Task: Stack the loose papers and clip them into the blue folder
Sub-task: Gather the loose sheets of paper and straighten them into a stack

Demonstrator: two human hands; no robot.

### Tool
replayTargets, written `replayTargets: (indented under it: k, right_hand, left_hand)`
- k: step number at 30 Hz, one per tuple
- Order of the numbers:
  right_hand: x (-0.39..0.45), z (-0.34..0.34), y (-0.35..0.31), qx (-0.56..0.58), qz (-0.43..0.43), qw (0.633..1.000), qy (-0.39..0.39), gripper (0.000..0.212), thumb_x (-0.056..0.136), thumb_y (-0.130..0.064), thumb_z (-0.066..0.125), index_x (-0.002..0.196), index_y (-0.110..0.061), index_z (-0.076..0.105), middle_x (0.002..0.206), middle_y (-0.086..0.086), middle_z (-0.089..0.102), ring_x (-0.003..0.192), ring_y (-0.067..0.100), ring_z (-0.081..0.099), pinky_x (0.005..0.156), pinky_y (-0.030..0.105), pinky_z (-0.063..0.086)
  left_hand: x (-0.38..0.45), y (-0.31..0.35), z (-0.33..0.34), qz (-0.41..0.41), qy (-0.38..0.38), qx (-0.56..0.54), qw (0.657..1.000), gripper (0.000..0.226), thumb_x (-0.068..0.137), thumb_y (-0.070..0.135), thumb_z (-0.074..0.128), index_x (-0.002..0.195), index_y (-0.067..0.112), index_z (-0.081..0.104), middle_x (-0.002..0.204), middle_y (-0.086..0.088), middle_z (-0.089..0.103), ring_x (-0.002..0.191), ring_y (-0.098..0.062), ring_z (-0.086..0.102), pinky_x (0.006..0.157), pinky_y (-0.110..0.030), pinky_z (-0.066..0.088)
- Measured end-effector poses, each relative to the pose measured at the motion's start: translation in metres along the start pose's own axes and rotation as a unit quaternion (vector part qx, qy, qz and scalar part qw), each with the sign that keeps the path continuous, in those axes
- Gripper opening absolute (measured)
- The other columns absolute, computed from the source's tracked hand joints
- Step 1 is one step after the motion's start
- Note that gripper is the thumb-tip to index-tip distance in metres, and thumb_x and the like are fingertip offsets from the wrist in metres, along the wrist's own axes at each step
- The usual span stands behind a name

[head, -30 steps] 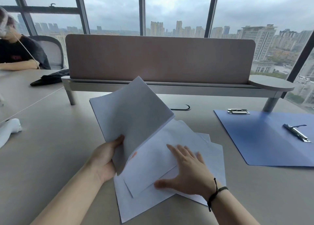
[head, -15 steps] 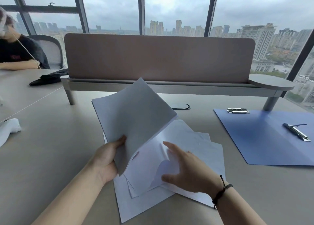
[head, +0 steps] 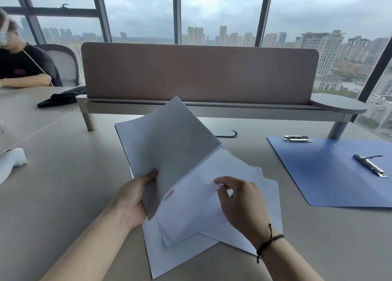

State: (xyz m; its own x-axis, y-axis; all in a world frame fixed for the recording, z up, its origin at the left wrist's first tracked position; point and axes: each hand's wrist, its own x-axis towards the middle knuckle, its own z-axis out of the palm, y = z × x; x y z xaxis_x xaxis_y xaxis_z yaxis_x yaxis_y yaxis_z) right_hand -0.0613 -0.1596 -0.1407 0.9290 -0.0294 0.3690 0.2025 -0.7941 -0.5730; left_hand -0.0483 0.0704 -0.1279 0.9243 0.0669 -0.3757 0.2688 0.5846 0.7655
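The right hand (head: 241,202) was lying flat on the papers a second ago. Now its fingers have curled up, and it pinches the edge of one loose sheet (head: 197,204) between thumb and finger. The left hand (head: 132,196) has hardly moved. Its thumb and fingers still squeeze a bunch of papers (head: 167,145) that tilts up off the desk (head: 63,185).

More loose sheets lie spread out under both hands, pointing different ways. The blue folder (head: 318,170) lies open on the desk, well off to the right, with its metal clip (head: 370,165) on it. No paper is in it yet.

So the job looks only partly done. Some sheets are gathered. The rest still need picking up, lining up, and clipping in.
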Motion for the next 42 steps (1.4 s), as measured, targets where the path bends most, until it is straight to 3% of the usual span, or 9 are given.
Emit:
replayTargets:
  k: [6, 10, 14, 19, 24, 28, 33, 38, 42]
  right_hand:
    - [0.013, -0.007, 0.010, 0.227, 0.161, 0.958, 0.067, 0.014, 0.077, -0.036, 0.079, 0.070, -0.025, 0.072, 0.074, -0.013, 0.074, 0.076, 0.014, 0.072, 0.072, 0.039, 0.059]
    - [0.018, -0.009, 0.026, 0.250, 0.216, 0.942, 0.051, 0.032, 0.081, -0.004, 0.071, 0.103, -0.028, 0.068, 0.099, -0.003, 0.069, 0.100, 0.025, 0.068, 0.074, 0.037, 0.057]
    - [0.021, -0.012, 0.028, 0.309, 0.200, 0.930, 0.027, 0.060, 0.090, -0.002, 0.058, 0.137, -0.039, 0.049, 0.109, 0.004, 0.074, 0.102, 0.027, 0.070, 0.073, 0.036, 0.058]
    - [0.018, -0.021, 0.017, 0.539, 0.190, 0.821, -0.008, 0.038, 0.095, 0.013, 0.047, 0.110, -0.010, 0.074, 0.106, 0.013, 0.078, 0.097, 0.036, 0.073, 0.092, 0.051, 0.056]
    - [0.018, -0.028, 0.007, 0.629, 0.194, 0.752, -0.037, 0.035, 0.100, 0.005, 0.044, 0.116, -0.008, 0.073, 0.115, 0.020, 0.074, 0.092, 0.027, 0.072, 0.084, 0.041, 0.061]
    - [0.017, -0.035, 0.002, 0.655, 0.205, 0.726, -0.052, 0.033, 0.103, -0.030, 0.051, 0.120, -0.011, 0.072, 0.124, 0.020, 0.070, 0.107, 0.028, 0.068, 0.098, 0.050, 0.053]
    - [0.011, -0.033, -0.004, 0.605, 0.116, 0.783, -0.080, 0.025, 0.096, -0.009, 0.060, 0.120, -0.012, 0.069, 0.117, 0.013, 0.075, 0.105, 0.031, 0.072, 0.090, 0.045, 0.058]
    - [0.012, -0.029, -0.006, 0.590, 0.086, 0.802, -0.034, 0.020, 0.098, -0.011, 0.058, 0.100, -0.016, 0.077, 0.106, 0.011, 0.078, 0.095, 0.024, 0.073, 0.085, 0.041, 0.059]
    - [0.010, -0.024, -0.003, 0.565, 0.072, 0.821, -0.041, 0.019, 0.097, -0.012, 0.060, 0.109, -0.011, 0.075, 0.109, 0.012, 0.077, 0.098, 0.024, 0.073, 0.082, 0.038, 0.059]
  left_hand:
    - [-0.003, 0.007, -0.004, 0.034, 0.001, 0.056, 0.998, 0.016, 0.096, 0.013, 0.059, 0.102, 0.008, 0.072, 0.085, -0.010, 0.079, 0.064, -0.022, 0.075, 0.061, -0.036, 0.064]
    - [-0.004, 0.013, -0.008, 0.087, 0.002, 0.136, 0.987, 0.023, 0.094, 0.012, 0.060, 0.113, 0.005, 0.072, 0.109, -0.015, 0.077, 0.089, -0.029, 0.075, 0.090, -0.043, 0.057]
    - [-0.009, 0.012, -0.003, 0.121, -0.002, 0.205, 0.971, 0.020, 0.096, 0.009, 0.059, 0.110, 0.007, 0.072, 0.105, -0.009, 0.078, 0.091, -0.025, 0.076, 0.087, -0.040, 0.056]
    - [-0.011, 0.009, -0.001, 0.133, -0.005, 0.243, 0.961, 0.021, 0.097, 0.015, 0.060, 0.113, 0.013, 0.073, 0.110, -0.005, 0.078, 0.107, -0.029, 0.071, 0.102, -0.053, 0.050]
    - [-0.014, 0.006, 0.001, 0.130, -0.051, 0.242, 0.960, 0.027, 0.090, 0.016, 0.068, 0.116, 0.011, 0.072, 0.113, -0.007, 0.077, 0.109, -0.030, 0.071, 0.104, -0.055, 0.048]
    - [-0.017, 0.000, 0.004, 0.177, -0.063, 0.262, 0.946, 0.028, 0.081, 0.021, 0.070, 0.109, 0.014, 0.076, 0.110, -0.005, 0.078, 0.107, -0.030, 0.072, 0.101, -0.055, 0.050]
    - [-0.016, -0.003, 0.007, 0.372, -0.035, 0.309, 0.875, 0.027, 0.082, 0.029, 0.069, 0.105, 0.041, 0.075, 0.110, 0.008, 0.077, 0.105, -0.016, 0.072, 0.097, -0.052, 0.054]
    - [-0.014, -0.001, 0.005, 0.423, -0.074, 0.227, 0.874, 0.088, 0.084, 0.011, 0.076, 0.149, 0.046, 0.028, 0.125, 0.000, 0.072, 0.114, -0.020, 0.069, 0.096, -0.035, 0.053]
    - [-0.013, -0.001, 0.003, 0.335, -0.055, 0.205, 0.918, 0.048, 0.067, 0.034, 0.082, 0.113, 0.023, 0.074, 0.114, -0.009, 0.076, 0.107, -0.034, 0.071, 0.096, -0.054, 0.054]
